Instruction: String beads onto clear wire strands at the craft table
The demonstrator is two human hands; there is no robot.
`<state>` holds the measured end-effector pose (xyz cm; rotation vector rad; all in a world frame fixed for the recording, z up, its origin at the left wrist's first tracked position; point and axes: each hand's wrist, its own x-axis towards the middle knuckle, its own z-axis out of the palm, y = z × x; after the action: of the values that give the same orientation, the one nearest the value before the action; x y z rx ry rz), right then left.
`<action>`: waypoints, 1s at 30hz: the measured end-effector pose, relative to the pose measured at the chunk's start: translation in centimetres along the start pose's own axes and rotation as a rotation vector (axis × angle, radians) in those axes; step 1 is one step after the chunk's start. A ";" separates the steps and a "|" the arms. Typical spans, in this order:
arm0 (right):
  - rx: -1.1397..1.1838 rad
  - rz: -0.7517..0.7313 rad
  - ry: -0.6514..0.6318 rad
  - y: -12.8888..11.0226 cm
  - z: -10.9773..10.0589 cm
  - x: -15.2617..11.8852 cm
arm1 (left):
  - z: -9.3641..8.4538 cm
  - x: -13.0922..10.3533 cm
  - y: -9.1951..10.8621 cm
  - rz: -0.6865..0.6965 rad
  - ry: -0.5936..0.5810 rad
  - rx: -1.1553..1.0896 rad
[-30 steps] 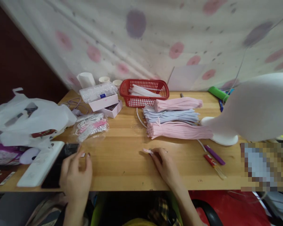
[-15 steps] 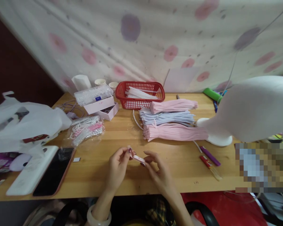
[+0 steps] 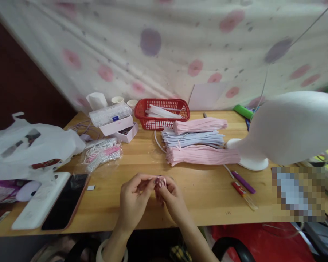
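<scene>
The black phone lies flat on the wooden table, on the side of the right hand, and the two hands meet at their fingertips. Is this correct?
Not the side: the head view shows the black phone on the side of the left hand. It does lie flat on the wooden table, and the left and right hand do meet at their fingertips.

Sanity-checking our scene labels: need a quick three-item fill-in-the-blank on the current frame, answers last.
1. The basket holding white strips is coloured ____.
2. The pale blue bundle lies between two ____ bundles.
3. The hand nearer the black phone is the ____ one.

Missing words: red; pink; left.
</scene>
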<state>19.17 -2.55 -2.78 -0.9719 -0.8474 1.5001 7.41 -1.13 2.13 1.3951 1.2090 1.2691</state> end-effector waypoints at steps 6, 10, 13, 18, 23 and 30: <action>0.145 -0.072 0.287 -0.4 -1.2 0.5 | -1.4 1.7 -0.1 -0.033 0.281 -0.049; 0.161 -0.005 0.212 -1.3 -3.4 0.1 | -2.0 1.6 -0.4 -0.119 0.325 -0.225; 0.275 0.162 0.017 -1.6 -3.9 -0.2 | -1.6 1.4 0.1 -0.213 0.268 -0.321; 0.353 0.308 -0.221 -0.9 -3.2 0.1 | -0.8 2.1 2.4 -0.228 0.153 -0.361; 0.057 0.081 -0.194 -1.2 -3.9 -0.2 | -2.6 4.1 3.9 -0.099 0.261 -0.406; -0.185 -0.009 -0.048 -2.4 -8.4 -1.1 | -6.5 4.6 1.9 -0.138 0.603 -0.528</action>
<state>27.83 -3.25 -3.89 -1.0688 -1.0384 1.4610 1.20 3.11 5.36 0.5494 1.1955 1.8131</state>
